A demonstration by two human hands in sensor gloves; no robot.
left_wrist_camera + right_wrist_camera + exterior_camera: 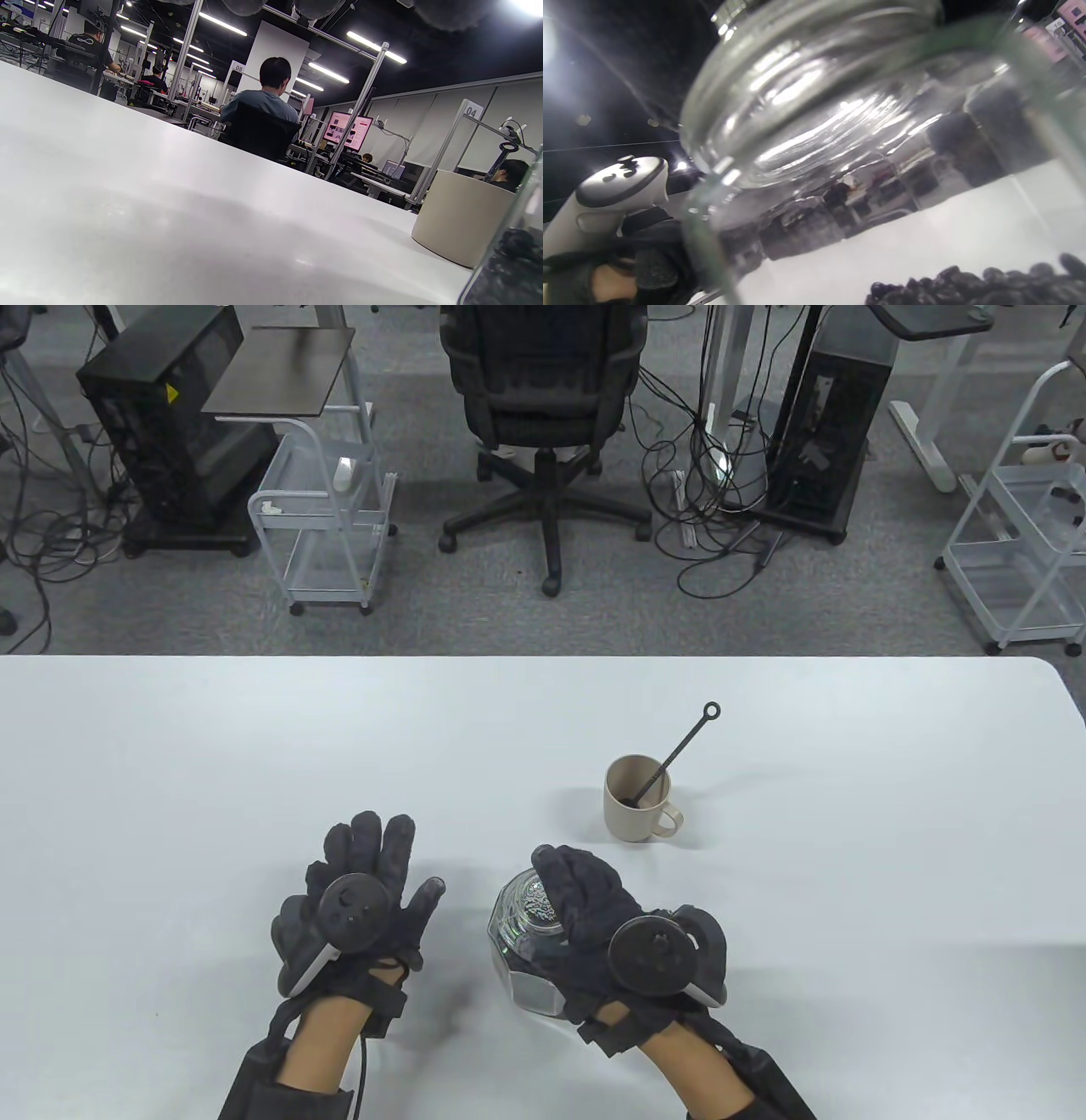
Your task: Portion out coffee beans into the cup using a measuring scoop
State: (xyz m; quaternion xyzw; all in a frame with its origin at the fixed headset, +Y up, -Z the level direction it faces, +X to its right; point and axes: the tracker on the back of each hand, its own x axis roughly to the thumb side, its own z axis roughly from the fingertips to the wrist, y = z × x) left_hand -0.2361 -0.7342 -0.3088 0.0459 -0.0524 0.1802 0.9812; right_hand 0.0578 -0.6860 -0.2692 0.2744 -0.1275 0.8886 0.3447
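Right hand (594, 925) grips the glass jar (530, 937) from the side, fingers curled over its open mouth; left hand (361, 899) is flat and open just left of the jar, fingers spread, holding nothing, not touching it.

Table view only: both hands, full layout, jar's faceted body, the scoop's (670, 755) whole handle. Right wrist view only: close look through the jar wall, showing dark coffee beans (971, 286) pooled low in the jar, threaded neck above, and the left hand's tracker (606, 199) beyond the glass. Left wrist view only: low side-on of the cup (462, 216) with the scoop's ring end poking above its rim, jar edge at far right, people at workstations beyond the desk (169, 212).

Cup is beige, with a handle, upright. Scoop is black, thin, ring-tipped, its bowl down inside the cup, handle leaning out toward the far right.

Cup sits on the desk beyond the right hand, near the jar but apart from both. Well clear of the left hand.
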